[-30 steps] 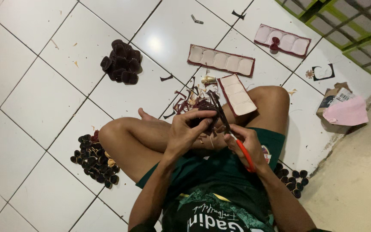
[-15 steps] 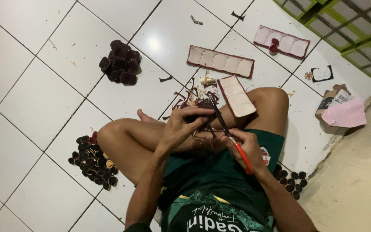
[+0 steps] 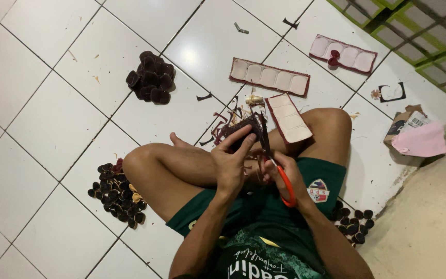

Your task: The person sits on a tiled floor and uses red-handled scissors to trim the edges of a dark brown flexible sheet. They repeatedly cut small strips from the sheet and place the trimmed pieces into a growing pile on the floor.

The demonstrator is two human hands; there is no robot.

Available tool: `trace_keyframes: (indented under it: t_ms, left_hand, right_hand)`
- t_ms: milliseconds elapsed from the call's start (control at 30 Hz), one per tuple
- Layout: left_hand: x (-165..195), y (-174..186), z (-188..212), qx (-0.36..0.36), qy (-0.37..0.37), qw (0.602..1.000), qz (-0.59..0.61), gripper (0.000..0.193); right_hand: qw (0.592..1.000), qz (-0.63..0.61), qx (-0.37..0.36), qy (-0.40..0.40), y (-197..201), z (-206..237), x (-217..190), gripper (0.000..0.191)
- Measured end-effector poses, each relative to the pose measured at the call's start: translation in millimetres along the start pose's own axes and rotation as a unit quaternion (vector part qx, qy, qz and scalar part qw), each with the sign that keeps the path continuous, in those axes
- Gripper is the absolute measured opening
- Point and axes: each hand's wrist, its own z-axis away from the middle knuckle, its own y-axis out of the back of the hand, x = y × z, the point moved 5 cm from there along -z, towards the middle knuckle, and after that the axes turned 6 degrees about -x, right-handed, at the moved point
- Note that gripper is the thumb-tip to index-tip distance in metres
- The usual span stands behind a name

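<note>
On my far left, a heap of small dark cut pieces (image 3: 117, 194) lies on the white tiled floor (image 3: 42, 119) just beside my left knee, and a second, tidier pile of dark maroon pieces (image 3: 152, 77) sits farther out, well apart from me. My left hand (image 3: 233, 163) is raised over my crossed legs, its fingers (image 3: 243, 142) closed around a dark maroon piece (image 3: 241, 128) that I pinch from below, so the piece sits just ahead of my fingertips. To its right, my right hand (image 3: 285, 178) grips the orange-handled scissors (image 3: 274, 160). Their blades run away from me and slightly left, along the right edge of the held piece, touching or nearly touching it; I cannot quite tell whether the blades are closed on the material, as my fingers and the dark scraps hide the spot. My right hand is the one bearing on the piece; the left only steadies it.

Thin dark offcuts (image 3: 218, 124) litter the floor just beyond the piece. A maroon strip with pale oval cut-outs (image 3: 270, 77) lies past them, another shorter strip (image 3: 288, 118) leans on my right knee, and a third (image 3: 343, 53) lies farther right. At the far right sit a pink bag (image 3: 420, 140) and more dark pieces (image 3: 354, 223) by my right hip.
</note>
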Motion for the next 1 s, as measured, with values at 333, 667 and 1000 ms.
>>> trace_keyframes:
  t_ms: [333, 667, 1000]
  left_hand:
    - [14.1, -1.8, 7.8, -0.039, -0.035, 0.996, -0.073, 0.031]
    - [22.7, 0.4, 5.3, -0.07, 0.038, 0.989, -0.121, 0.033]
    - [26.9, -6.4, 6.8, -0.121, 0.04, 0.985, -0.112, 0.031]
  right_hand:
    - [1.0, 0.021, 0.016, -0.015, 2.3, 3.8, -10.5, 0.067]
    - [0.994, 0.071, 0.046, -0.075, 8.4, 7.2, -9.5, 0.063]
    - [0.997, 0.034, 0.036, -0.064, 12.0, 9.9, -8.8, 0.062]
